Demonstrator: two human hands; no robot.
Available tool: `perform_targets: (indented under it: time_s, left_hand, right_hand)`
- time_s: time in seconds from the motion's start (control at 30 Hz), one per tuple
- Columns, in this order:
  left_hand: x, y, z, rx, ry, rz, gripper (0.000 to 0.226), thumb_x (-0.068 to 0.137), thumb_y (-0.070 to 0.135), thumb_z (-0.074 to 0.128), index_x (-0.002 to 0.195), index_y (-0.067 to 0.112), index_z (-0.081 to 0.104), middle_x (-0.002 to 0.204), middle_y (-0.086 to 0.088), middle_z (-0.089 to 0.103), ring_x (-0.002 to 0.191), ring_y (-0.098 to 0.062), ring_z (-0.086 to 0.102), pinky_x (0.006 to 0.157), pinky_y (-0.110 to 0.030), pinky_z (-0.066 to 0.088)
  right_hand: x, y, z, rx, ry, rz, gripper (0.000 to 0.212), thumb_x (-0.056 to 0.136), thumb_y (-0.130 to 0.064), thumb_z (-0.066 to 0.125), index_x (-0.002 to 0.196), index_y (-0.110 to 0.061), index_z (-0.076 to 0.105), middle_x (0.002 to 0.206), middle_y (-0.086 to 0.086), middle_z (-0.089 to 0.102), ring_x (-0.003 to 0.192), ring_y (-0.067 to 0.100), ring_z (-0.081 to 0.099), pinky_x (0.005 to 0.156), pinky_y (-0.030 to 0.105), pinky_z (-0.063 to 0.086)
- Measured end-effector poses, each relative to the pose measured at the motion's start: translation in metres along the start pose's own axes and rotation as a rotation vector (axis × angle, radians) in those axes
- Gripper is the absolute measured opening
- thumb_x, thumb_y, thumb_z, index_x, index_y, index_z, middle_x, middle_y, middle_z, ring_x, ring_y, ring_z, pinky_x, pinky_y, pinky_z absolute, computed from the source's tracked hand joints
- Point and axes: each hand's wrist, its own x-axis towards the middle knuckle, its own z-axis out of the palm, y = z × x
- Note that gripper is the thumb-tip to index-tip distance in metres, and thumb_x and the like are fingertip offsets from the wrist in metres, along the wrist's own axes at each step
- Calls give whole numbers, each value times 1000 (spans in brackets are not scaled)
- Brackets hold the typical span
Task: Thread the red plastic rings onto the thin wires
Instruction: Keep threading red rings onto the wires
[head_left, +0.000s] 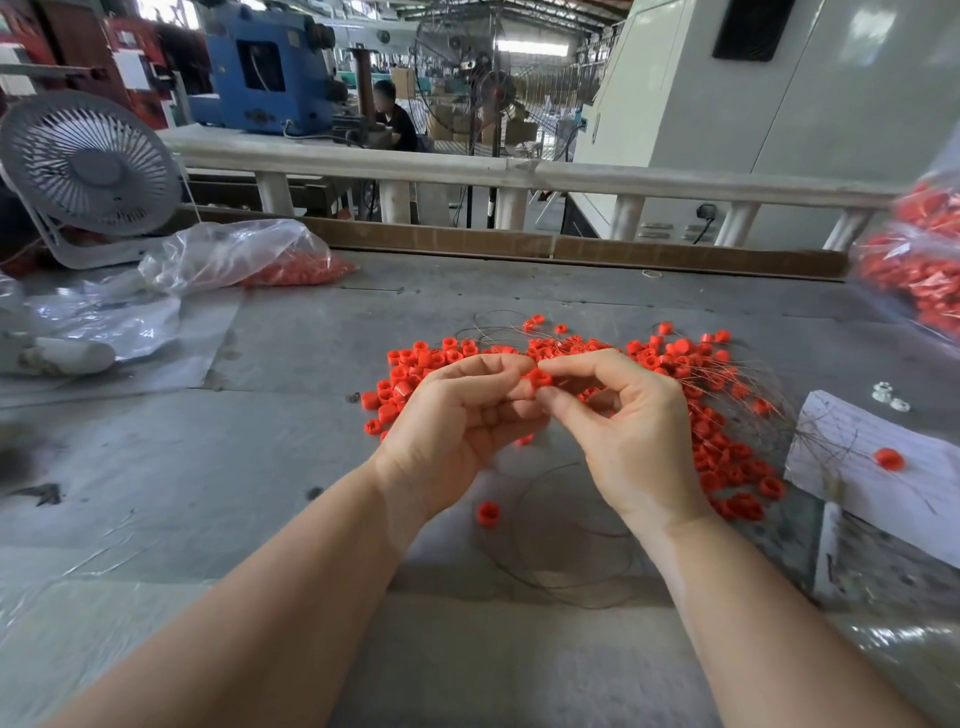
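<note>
Two ring bags (291, 265), desk fan (91, 171) flank ring pile (717, 452).

No lettering, brand name or number can be read anywhere in this workshop scene. The ruled white paper (878, 467) at the right of the table (291, 467) carries only faint lines, and the white panels on the red machinery (130, 62) at far left are too blurred to make out. The blue machine (260, 67) beyond the rail shows no legible marking.
</note>
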Motion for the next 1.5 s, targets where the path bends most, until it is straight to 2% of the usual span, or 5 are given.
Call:
perform_targets:
  time_s: [0.27, 0.47, 0.93, 1.23, 1.5]
  left_hand:
    - [-1, -2, 0, 52, -57, 88, 21, 67, 5, 60, 86, 4, 67, 71, -5, 69, 65, -11, 66, 73, -23, 57]
    - [2, -5, 0, 48, -15, 147, 30, 65, 6, 63, 94, -3, 63, 74, -6, 70, 68, -12, 67, 74, -24, 57]
    - [-1, -3, 0, 130, 35, 176, 29, 61, 15, 69, 88, 4, 71, 83, -9, 72, 77, -17, 67, 86, -35, 53]
    - [-3, -1, 3, 191, 100, 248, 25, 62, 11, 69, 86, 3, 69, 74, -4, 72, 65, -12, 67, 64, -20, 56]
    - [-4, -2, 4, 183, 102, 238, 24, 60, 12, 70, 83, 6, 71, 79, -11, 72, 73, -20, 69, 75, -30, 58]
  right_hand:
    - [1, -1, 0, 66, 45, 22, 22, 74, 4, 72, 81, -17, 70, 75, -7, 69, 62, 0, 62, 55, 9, 43]
    - [1, -1, 0, 95, 59, 54, 23, 74, -8, 72, 78, -30, 67, 75, -13, 70, 72, 3, 64, 62, 29, 47]
    - [1, 2, -1, 194, 3, 86, 15, 77, -6, 69, 80, -21, 66, 75, -6, 68, 73, 8, 63, 67, 25, 49]
    - [1, 2, 0, 91, 30, 47, 20, 79, -3, 70, 80, -22, 69, 77, -8, 70, 74, 4, 65, 69, 17, 49]
    - [-1, 0, -1, -13, 69, -9, 20, 77, 2, 71, 80, -19, 69, 75, -10, 68, 69, 0, 63, 67, 11, 46]
